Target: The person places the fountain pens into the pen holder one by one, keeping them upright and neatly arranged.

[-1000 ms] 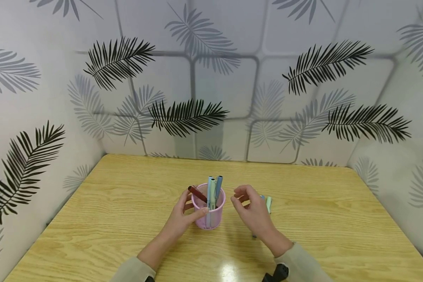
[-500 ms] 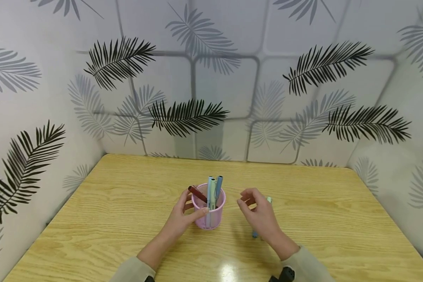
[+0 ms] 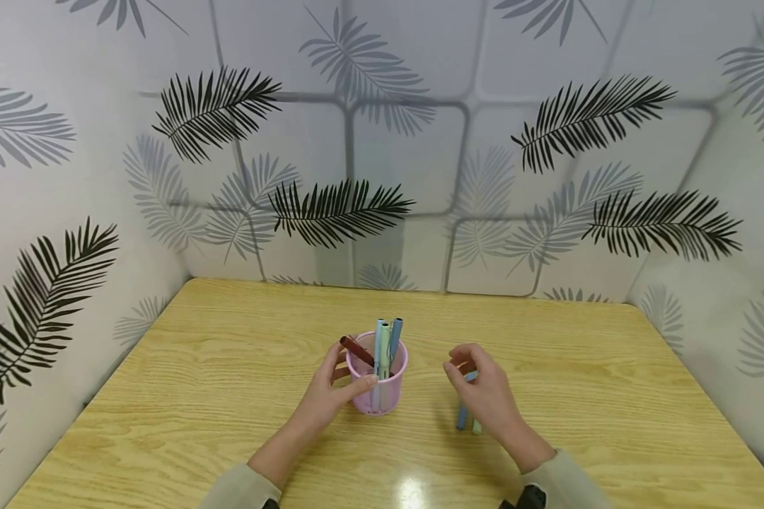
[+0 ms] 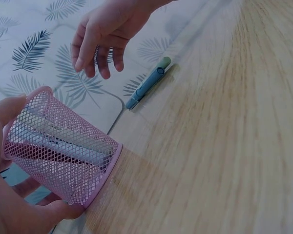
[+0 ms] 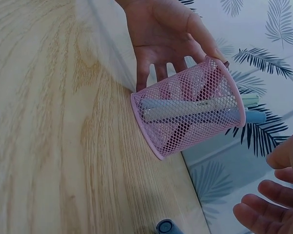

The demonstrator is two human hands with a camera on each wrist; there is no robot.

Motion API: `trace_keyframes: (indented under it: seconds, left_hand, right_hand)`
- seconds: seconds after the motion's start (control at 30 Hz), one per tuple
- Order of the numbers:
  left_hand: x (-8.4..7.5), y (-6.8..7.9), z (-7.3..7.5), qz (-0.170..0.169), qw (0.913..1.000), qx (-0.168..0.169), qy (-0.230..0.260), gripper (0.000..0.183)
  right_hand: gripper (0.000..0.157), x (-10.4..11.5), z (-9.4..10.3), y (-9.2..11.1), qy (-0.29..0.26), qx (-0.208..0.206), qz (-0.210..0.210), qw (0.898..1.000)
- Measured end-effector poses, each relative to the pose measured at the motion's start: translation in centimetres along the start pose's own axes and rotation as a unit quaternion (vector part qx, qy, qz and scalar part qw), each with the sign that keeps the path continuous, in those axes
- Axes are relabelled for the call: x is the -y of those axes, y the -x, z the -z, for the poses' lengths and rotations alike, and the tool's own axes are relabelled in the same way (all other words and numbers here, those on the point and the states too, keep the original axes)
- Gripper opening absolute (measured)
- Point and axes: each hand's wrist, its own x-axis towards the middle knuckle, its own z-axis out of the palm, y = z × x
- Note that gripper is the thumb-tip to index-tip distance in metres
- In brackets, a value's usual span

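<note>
A pink mesh pen holder (image 3: pixel 391 394) stands upright on the table, and my left hand (image 3: pixel 331 389) grips its side, thumb near the front rim. Inside it are a dark red pen (image 3: pixel 356 350) leaning left, a light blue pen (image 3: pixel 378 346), a light green pen (image 3: pixel 385 350) and a blue pen (image 3: pixel 395 338). To the right, my right hand (image 3: pixel 489 396) hovers over the table with loosely bent fingers and holds nothing. Below it lie another blue pen (image 3: pixel 461 417) and a second light green pen (image 3: pixel 477 428), both partly hidden by the hand in the head view.
The wooden table (image 3: pixel 242 339) stretches around the holder on all sides. A leaf-patterned wall (image 3: pixel 420 162) rises behind its far edge and at both sides.
My right hand has moved right and slightly toward me, away from the holder and over the loose pens. The left hand and the holder have stayed in place.
</note>
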Motion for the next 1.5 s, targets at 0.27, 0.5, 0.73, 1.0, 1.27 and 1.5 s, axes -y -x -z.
trace_keyframes:
  seconds: [0.27, 0.5, 0.73, 1.0, 1.27, 1.5]
  left_hand:
    - [0.0, 0.2, 0.0, -0.001, 1.0000, -0.004, 0.003, 0.073]
    - [0.0, 0.1, 0.0, 0.000, 1.0000, -0.002, 0.003, 0.074]
    - [0.1, 0.0, 0.0, 0.004, 1.0000, 0.000, 0.008, 0.075]
    - [-2.2, 0.9, -0.1, 0.014, 0.9998, 0.008, 0.015, 0.073]
    - [-1.8, 0.7, -0.1, 0.012, 0.9998, 0.008, 0.013, 0.074]
    - [-0.1, 0.0, 0.0, 0.009, 0.9999, 0.000, 0.005, 0.076]
  right_hand:
    - [0.015, -0.8, 0.8, 0.2, 0.002, -0.005, -0.005, 1.000]
    - [0.016, -1.4, 1.6, 0.3, 0.030, -0.008, -0.026, 0.999]
    - [0.019, -1.8, 2.2, 0.1, 0.055, 0.000, -0.074, 0.996]
    - [0.025, -2.3, 2.9, -0.1, 0.082, 0.014, -0.121, 0.989]
    - [0.029, -2.8, 3.2, -0.4, 0.118, 0.039, -0.159, 0.980]
    - [0.031, -3.2, 3.2, -0.7, 0.115, 0.058, -0.181, 0.975]
